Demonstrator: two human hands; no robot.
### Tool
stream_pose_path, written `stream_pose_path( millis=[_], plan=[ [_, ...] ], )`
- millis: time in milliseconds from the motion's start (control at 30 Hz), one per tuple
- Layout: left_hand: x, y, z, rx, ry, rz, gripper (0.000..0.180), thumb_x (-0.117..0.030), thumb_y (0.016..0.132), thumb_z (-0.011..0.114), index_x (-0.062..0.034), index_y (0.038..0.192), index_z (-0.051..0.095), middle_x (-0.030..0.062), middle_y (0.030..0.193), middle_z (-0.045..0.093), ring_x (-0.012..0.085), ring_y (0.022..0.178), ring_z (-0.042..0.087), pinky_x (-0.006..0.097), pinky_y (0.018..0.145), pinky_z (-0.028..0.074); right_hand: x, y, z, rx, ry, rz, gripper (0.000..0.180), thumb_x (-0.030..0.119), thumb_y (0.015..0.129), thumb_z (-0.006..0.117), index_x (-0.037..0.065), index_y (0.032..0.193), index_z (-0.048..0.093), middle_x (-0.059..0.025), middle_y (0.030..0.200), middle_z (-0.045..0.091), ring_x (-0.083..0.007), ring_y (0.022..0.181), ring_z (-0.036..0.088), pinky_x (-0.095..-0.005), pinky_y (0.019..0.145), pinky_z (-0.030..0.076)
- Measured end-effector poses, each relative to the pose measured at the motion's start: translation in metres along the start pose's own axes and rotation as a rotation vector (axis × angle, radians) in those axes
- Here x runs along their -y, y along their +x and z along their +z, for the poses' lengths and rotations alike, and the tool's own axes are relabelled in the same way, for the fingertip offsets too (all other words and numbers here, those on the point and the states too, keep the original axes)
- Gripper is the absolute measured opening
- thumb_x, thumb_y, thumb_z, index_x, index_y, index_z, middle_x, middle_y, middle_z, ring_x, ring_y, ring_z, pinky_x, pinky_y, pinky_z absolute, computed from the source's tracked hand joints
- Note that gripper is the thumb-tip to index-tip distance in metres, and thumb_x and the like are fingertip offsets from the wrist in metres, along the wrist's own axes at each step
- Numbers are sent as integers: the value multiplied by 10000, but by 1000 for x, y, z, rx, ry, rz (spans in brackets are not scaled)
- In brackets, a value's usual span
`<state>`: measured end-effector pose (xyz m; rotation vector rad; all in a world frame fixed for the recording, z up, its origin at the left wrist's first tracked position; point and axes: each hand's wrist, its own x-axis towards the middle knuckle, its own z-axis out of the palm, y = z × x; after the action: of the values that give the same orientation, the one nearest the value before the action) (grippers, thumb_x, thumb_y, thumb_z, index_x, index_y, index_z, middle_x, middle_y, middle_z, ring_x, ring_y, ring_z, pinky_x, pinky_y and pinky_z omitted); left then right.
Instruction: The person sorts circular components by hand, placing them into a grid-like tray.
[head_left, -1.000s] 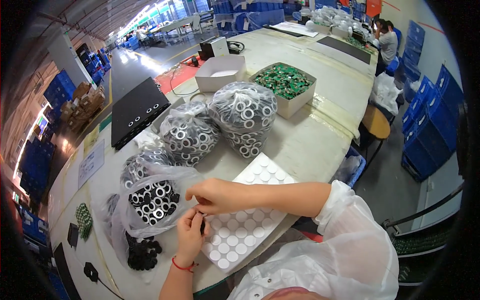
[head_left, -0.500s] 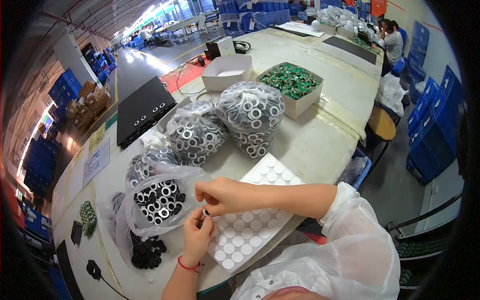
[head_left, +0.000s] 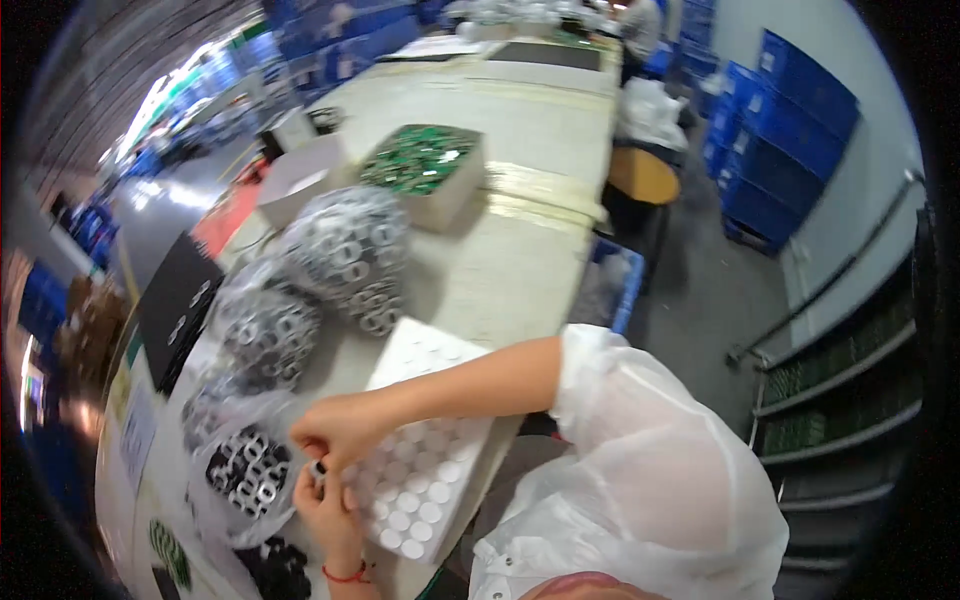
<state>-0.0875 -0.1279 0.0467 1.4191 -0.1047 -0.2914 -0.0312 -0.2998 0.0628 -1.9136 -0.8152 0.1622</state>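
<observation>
At the near edge of the worktop (head_left: 520, 250), both hands meet over a white sheet of round pads (head_left: 425, 470). Right hand (head_left: 340, 430) and left hand (head_left: 325, 500) pinch a small dark ring (head_left: 318, 468) between closed fingers, directly beside an open bag of rings (head_left: 245, 480), keeping stock within short reach. Two tied bags sit further back.
</observation>
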Motion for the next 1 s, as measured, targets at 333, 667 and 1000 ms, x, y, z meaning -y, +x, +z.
stream_pose_path(
  millis=[333,667,1000],
  plan=[
    [6,10,-1,118,0,51,192,-185,996,505,-9,931,546,-8,642,514,20,388,352,186,353,232,-13,-7,-6,41,214,60,219,128,668,731,35,701,535,-55,644,599,-169,593,578,-318,515,434],
    [7,11,-6,97,9,10,348,-290,1012,461,-6,828,537,128,793,662,40,344,348,195,313,220,-13,-7,-3,25,82,-46,221,101,638,725,31,721,533,-58,612,595,-169,569,574,-320,501,429],
    [5,12,-9,98,-191,-62,219,-317,1006,457,-105,971,497,-11,754,523,31,417,312,195,376,221,-10,-4,-2,-30,19,-279,312,201,694,743,-30,878,642,-90,690,657,-214,642,642,-312,565,493]
  ],
)
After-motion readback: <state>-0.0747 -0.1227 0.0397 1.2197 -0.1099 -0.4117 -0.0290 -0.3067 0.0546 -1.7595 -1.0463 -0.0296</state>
